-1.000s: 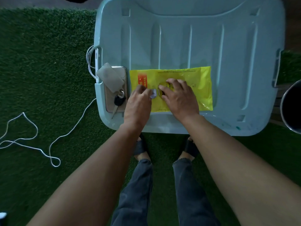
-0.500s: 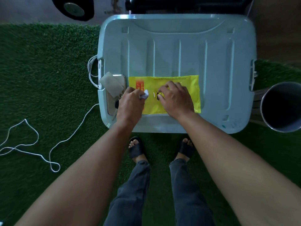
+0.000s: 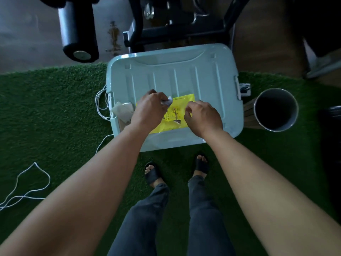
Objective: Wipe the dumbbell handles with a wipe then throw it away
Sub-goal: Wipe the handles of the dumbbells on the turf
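A yellow wipe packet [image 3: 177, 111] lies on the pale blue lid of a storage bin [image 3: 184, 78]. My left hand [image 3: 147, 109] is closed on a small white wipe [image 3: 167, 102], held just above the packet's left part. My right hand [image 3: 203, 117] rests on the packet's right side with fingers curled on it. A black dumbbell [image 3: 77, 32] stands on the floor at the top left, beyond the bin.
A grey round waste bin [image 3: 275, 109] stands open to the right of the storage bin. A phone with a cloth on it [image 3: 123, 109] sits at the lid's left edge. White cable [image 3: 25, 185] trails over the green turf. A dark equipment frame [image 3: 177, 24] stands behind.
The view has pulled back and tilted up, showing the dumbbell and frame. My left hand has lifted the wipe up and away from the packet; my right hand stays on the packet.
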`<state>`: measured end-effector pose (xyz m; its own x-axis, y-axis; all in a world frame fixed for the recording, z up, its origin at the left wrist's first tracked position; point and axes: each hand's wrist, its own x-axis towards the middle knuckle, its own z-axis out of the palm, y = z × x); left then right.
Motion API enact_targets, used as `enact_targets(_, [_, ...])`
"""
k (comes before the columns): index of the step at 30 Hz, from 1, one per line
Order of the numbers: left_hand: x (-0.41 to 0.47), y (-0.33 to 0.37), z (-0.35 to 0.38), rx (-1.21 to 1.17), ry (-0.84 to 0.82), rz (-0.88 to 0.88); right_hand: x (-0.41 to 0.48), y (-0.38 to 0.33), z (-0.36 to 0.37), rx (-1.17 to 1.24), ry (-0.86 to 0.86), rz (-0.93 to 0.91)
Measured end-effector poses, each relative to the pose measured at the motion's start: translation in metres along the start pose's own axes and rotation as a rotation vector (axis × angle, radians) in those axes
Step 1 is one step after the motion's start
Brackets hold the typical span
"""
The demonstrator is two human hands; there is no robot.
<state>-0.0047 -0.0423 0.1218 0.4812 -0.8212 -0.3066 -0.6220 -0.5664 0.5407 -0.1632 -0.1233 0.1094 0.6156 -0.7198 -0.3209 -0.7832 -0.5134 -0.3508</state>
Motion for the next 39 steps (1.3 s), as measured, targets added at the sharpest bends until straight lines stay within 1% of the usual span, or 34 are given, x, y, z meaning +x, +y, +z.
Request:
enact_targets(3, [-0.012, 0.04, -0.016, 0.022, -0.015, 0.089, -0.034, 0.004, -0.032, 0.015, 0.061, 0.058])
enact_targets(7, [-0.038, 0.095, -0.037, 0.059, -0.089, 0.259, -0.086, 0.013, -0.08, 0.023, 0.144, 0.141])
enact_targets(10, [-0.059, 0.139, -0.046, 0.106, -0.124, 0.356, -0.129, 0.024, -0.115, 0.011, 0.207, 0.2])
enact_targets(18, [-0.125, 0.264, -0.044, 0.218, -0.208, 0.668, -0.255, 0.07, -0.192, -0.001, 0.372, 0.407])
enact_targets(21, [-0.157, 0.311, -0.033, 0.241, -0.218, 0.788, -0.305, 0.092, -0.213, 0.011, 0.394, 0.492])
enact_targets(26, [-0.211, 0.383, -0.002, 0.256, -0.242, 0.885, -0.388, 0.136, -0.238, -0.02, 0.346, 0.648])
enact_targets(30, [-0.252, 0.429, 0.027, 0.308, -0.29, 0.953, -0.444, 0.174, -0.249, -0.029, 0.36, 0.717])
enact_targets(35, [-0.282, 0.475, 0.06, 0.279, -0.331, 0.99, -0.492, 0.22, -0.267, -0.06, 0.4, 0.779])
enact_targets(39, [-0.287, 0.512, 0.084, 0.252, -0.357, 1.021, -0.511, 0.255, -0.282, -0.041, 0.418, 0.834])
